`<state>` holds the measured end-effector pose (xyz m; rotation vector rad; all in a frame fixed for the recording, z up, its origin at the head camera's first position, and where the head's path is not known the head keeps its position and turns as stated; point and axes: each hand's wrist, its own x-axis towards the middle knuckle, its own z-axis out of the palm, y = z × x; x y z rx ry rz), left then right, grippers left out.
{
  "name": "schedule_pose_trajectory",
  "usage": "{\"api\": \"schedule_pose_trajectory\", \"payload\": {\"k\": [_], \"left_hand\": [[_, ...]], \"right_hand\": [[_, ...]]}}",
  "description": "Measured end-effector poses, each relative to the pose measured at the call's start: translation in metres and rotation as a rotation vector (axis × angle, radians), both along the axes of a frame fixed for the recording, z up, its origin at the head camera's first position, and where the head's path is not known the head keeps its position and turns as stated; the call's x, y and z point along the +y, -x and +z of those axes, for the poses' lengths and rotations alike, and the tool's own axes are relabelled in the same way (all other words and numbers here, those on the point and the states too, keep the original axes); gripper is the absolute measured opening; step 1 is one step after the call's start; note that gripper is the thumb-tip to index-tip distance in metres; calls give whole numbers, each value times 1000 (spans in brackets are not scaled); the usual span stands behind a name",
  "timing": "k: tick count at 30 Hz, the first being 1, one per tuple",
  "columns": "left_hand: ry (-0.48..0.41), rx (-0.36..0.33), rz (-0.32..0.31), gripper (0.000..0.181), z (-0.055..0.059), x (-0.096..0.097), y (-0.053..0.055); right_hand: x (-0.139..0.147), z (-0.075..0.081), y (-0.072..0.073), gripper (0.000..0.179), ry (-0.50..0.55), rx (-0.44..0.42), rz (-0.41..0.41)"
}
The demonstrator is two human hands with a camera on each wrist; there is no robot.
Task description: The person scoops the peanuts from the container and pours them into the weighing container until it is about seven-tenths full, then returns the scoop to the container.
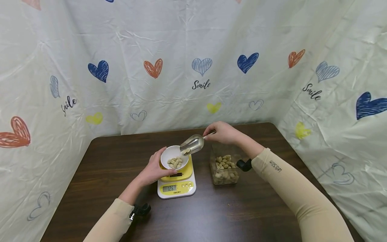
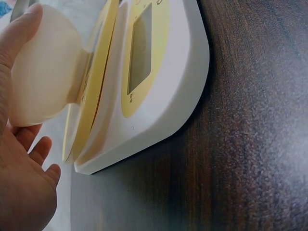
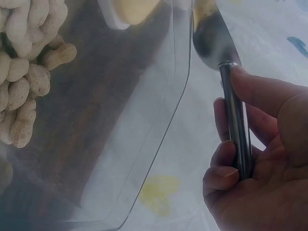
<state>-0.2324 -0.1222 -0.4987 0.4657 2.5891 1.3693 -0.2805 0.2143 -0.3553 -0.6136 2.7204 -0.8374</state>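
Note:
A white bowl (image 1: 165,157) with several peanuts (image 1: 174,163) in it stands on the yellow and white kitchen scale (image 1: 190,190). My left hand (image 1: 155,168) holds the bowl from the left, thumb along its near side and fingers round the far side. The foot of the bowl meets the yellow platform in the left wrist view. With my right hand (image 1: 223,132) I grip the handle (image 3: 234,120) of a metal scoop (image 1: 196,143). Its mouth tilts down over the bowl's right rim, with a few peanuts at the lip. The scale's display (image 1: 169,188) reads about 126.
Right of the scale, a clear plastic container (image 1: 225,181) holds a heap of peanuts (image 3: 41,29). Both stand on a dark wooden table (image 1: 121,158). A white curtain (image 1: 175,40) printed with hearts hangs behind and along the sides.

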Motion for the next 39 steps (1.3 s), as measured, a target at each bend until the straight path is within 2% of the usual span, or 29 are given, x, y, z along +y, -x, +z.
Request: {"api": "schedule_pose_trajectory", "payload": {"k": [13, 18, 24, 27, 35, 39], "left_hand": [[-8, -10, -11, 120, -1, 2, -1], [2, 53, -1, 127, 2, 1, -2], [-39, 141, 29, 122, 20, 0, -4], [-67, 170, 17, 117, 31, 4, -6], [-104, 187, -60, 109, 51, 32, -18], [-116, 201, -119, 107, 58, 51, -28]], "right_hand": [[15, 2, -6, 18, 39, -11, -11], [31, 8, -12, 19, 80, -18, -18], [57, 15, -17, 19, 103, -5, -47], [71, 18, -21, 20, 127, -14, -71], [106, 20, -31, 34, 150, -81, -156], [117, 19, -35, 34, 111, -34, -168]]}}
